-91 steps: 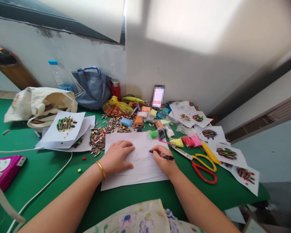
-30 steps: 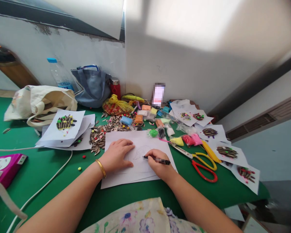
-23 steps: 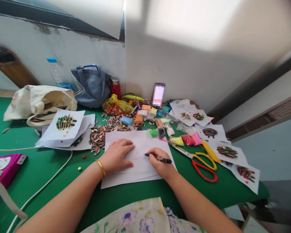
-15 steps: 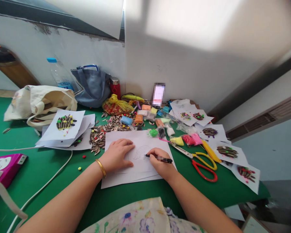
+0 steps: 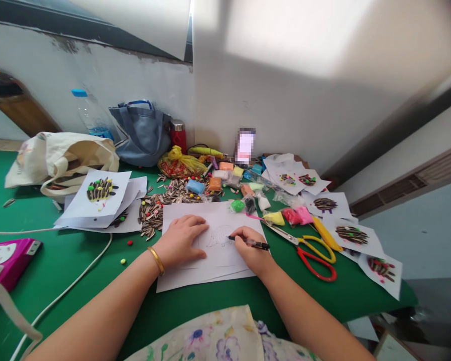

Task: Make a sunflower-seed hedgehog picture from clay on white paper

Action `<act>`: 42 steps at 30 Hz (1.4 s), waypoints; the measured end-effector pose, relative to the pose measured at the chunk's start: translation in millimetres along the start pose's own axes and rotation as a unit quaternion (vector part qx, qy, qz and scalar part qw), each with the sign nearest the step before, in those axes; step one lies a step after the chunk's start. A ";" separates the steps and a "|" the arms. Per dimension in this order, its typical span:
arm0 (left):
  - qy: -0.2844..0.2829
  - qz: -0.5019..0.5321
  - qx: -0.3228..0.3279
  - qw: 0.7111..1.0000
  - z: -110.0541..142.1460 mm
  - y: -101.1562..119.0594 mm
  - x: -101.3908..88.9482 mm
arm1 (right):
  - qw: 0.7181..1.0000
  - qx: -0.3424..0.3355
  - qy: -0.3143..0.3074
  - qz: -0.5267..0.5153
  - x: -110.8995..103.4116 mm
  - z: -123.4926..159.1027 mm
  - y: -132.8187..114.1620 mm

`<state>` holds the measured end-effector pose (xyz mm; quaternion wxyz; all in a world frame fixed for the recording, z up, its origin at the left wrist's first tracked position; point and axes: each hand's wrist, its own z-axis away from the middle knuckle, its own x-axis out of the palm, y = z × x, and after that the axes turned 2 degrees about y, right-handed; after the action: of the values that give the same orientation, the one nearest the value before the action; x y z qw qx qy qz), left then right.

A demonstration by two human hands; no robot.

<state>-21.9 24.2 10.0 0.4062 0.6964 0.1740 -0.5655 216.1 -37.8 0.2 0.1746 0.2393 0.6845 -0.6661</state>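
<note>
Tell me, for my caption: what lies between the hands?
In the head view, an animal drawing on white paper and the pen tip lie between left hand and right hand.

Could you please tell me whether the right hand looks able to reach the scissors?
Probably yes: the scissors lie close beside the right hand, and nothing stands between them, though the pen it holds would likely need setting down.

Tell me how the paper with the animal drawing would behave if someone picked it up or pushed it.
The paper would probably bend and droop, as it looks thin and lies flat. Pushed, it might slide easily, since no tape or clip shows on it, though the left hand resting on it would likely hold it back.
</note>
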 end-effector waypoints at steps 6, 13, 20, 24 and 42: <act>0.002 -0.003 0.003 1.000 0.1 0.7 -1.2 | 1.000 -0.011 0.003 0.007 -0.4 -1.2 1.2; 0.000 -0.011 0.003 1.000 -0.5 0.3 -0.3 | 1.000 0.004 0.008 -0.002 -1.6 -2.4 4.3; -0.004 -0.010 0.001 1.000 -0.2 0.1 -0.7 | 1.000 0.009 0.014 0.003 -1.3 -3.3 5.5; -0.002 -0.010 0.002 1.000 -0.5 -0.8 0.0 | 1.000 0.008 0.018 0.001 -1.7 -4.8 8.4; -0.001 -0.004 0.003 1.000 -0.6 -0.6 -0.5 | 0.999 0.022 0.045 -0.008 -6.1 -8.5 12.0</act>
<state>-22.1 25.1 10.3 0.4019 0.6962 0.1747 -0.5686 228.5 -30.0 -6.0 0.1327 0.2676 0.6786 -0.6710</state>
